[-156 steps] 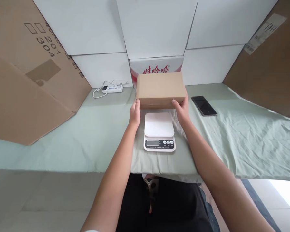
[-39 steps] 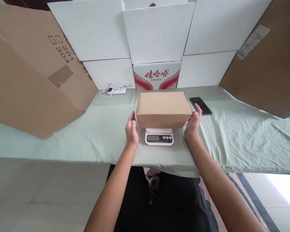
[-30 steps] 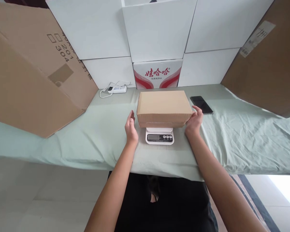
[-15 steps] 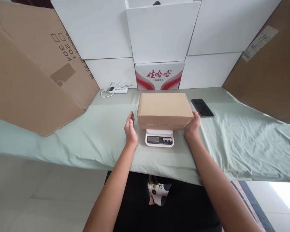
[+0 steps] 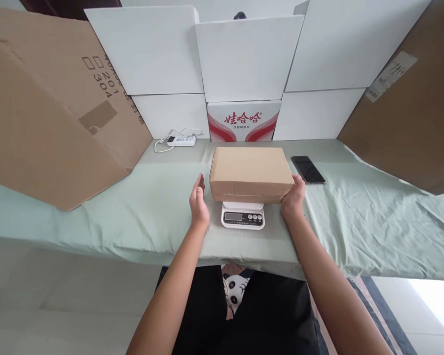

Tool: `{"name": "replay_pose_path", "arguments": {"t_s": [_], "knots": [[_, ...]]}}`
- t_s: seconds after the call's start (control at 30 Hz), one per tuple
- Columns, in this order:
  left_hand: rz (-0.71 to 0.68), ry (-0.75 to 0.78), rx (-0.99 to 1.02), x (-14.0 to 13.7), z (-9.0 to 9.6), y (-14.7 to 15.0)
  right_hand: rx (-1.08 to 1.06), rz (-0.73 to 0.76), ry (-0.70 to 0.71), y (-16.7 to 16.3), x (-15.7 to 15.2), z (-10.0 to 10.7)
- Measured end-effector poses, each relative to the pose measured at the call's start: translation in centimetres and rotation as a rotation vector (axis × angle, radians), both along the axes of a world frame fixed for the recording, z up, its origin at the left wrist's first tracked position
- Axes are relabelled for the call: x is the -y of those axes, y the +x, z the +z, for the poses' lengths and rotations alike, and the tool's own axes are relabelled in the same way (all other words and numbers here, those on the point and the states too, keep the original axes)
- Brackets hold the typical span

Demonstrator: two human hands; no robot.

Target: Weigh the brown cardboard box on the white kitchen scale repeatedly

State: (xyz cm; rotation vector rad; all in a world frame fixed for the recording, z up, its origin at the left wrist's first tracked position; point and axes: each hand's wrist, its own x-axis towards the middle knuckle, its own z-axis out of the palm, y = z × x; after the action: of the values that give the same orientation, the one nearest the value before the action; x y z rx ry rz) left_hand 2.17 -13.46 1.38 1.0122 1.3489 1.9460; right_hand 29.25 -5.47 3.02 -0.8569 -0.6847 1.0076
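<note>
A plain brown cardboard box (image 5: 249, 167) rests on a white digital kitchen scale (image 5: 243, 225), hiding most of its platform. The scale's display and buttons show in front of the box; I cannot read any figure on the display. My left hand (image 5: 199, 202) is open, fingers up and palm turned toward the box, with a small gap between them. At the box's lower right corner, my right hand (image 5: 293, 197) is in contact, its fingers curled along the side and partly hidden.
A black phone (image 5: 308, 170) lies right of the box. At the back left is a white power strip with a cable (image 5: 182, 141). White boxes (image 5: 247, 59) stand behind, one red-printed carton (image 5: 243, 129) among them. Large brown cartons flank the green cloth (image 5: 133, 217) on both sides.
The view has tilted slightly, so everything sits a little lower in the picture. Both hands, the box and the scale keep nearly the same places relative to one another.
</note>
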Motion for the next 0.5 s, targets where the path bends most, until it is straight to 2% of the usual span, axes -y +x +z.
{"name": "replay_pose_path", "arguments": {"t_s": [0.17,0.4,0.5], "knots": [[-0.024,0.014,-0.003,0.1,0.0,0.0,0.001,-0.008,-0.017,0.0,0.1,0.0],[0.009,0.034,0.013,0.1,-0.2,0.0,-0.005,0.004,-0.011,-0.2,-0.2,0.0],[0.025,0.064,0.016,0.6,1.1,0.4,-0.003,-0.002,0.013,-0.1,-0.4,-0.1]]}}
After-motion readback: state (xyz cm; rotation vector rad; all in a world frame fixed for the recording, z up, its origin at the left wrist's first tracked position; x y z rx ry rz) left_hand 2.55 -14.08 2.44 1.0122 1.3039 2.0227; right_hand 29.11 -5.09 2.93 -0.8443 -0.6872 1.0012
